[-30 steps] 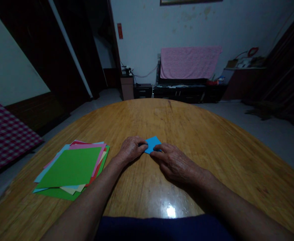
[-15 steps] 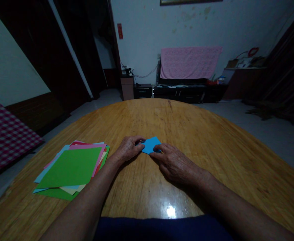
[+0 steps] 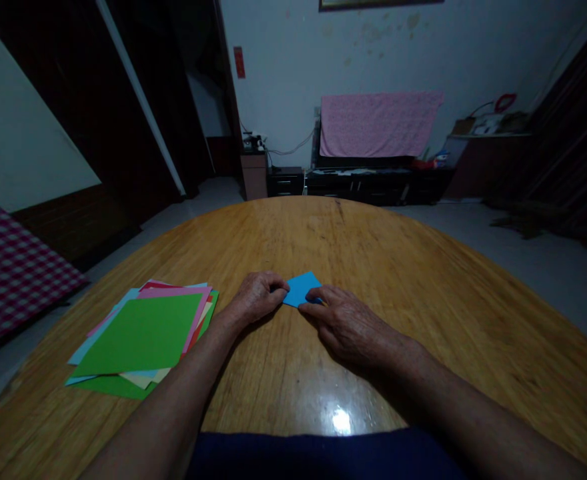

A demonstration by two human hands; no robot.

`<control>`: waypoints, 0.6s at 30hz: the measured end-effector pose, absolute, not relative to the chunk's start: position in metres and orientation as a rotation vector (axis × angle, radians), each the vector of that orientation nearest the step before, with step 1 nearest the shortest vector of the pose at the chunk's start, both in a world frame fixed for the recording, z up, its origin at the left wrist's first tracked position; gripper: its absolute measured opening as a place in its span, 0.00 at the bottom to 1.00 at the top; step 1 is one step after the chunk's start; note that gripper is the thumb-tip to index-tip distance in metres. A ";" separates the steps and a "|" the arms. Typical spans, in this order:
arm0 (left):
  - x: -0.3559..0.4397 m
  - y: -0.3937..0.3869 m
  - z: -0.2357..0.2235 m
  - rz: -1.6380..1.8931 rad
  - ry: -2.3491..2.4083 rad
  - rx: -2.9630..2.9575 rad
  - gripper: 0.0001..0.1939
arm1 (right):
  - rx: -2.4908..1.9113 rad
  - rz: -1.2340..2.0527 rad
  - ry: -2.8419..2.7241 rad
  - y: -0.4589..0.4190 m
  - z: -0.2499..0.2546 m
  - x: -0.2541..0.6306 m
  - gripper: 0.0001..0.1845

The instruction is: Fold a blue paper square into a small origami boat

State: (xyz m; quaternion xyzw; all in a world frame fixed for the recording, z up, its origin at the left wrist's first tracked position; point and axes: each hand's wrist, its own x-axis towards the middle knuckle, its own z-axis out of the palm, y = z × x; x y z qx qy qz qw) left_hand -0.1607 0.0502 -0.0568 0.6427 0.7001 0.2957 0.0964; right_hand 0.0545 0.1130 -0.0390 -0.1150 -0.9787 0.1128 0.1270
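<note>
A small folded piece of blue paper [image 3: 302, 289] lies on the round wooden table [image 3: 373, 267], near the middle of my reach. My left hand [image 3: 258, 297] grips its left side, with the fingertips partly hidden under the knuckles. My right hand [image 3: 351, 327] holds its lower right edge, and those fingertips cover that corner. To the left of my left forearm lies a loose stack of square origami sheets [image 3: 141, 337], green on top with pink, blue, red and cream edges showing. Neither hand touches the stack.
The table's far edge curves away ahead of my hands. A red-and-white checked cloth [image 3: 13, 273] stands beyond the table at left. Far ahead, a pink cloth [image 3: 378, 125] hangs above a low black cabinet [image 3: 358, 187]. My dark blue clothing [image 3: 323, 453] shows at the near edge.
My left hand and the blue paper shifted slightly left, then back a little to the right. The stack of sheets has not moved.
</note>
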 end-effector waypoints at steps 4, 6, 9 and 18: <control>-0.161 0.050 -0.058 0.883 2.078 1.901 0.09 | -0.337 0.337 -2.859 0.114 -0.039 0.054 0.18; -0.160 0.049 -0.058 0.871 2.079 1.892 0.09 | -0.337 0.346 -2.868 0.114 -0.038 0.054 0.18; -0.160 0.048 -0.057 0.874 2.073 1.884 0.09 | -0.337 0.350 -2.870 0.114 -0.037 0.054 0.18; -0.161 0.048 -0.056 0.888 2.045 1.863 0.09 | -0.318 0.334 -2.850 0.114 -0.038 0.055 0.18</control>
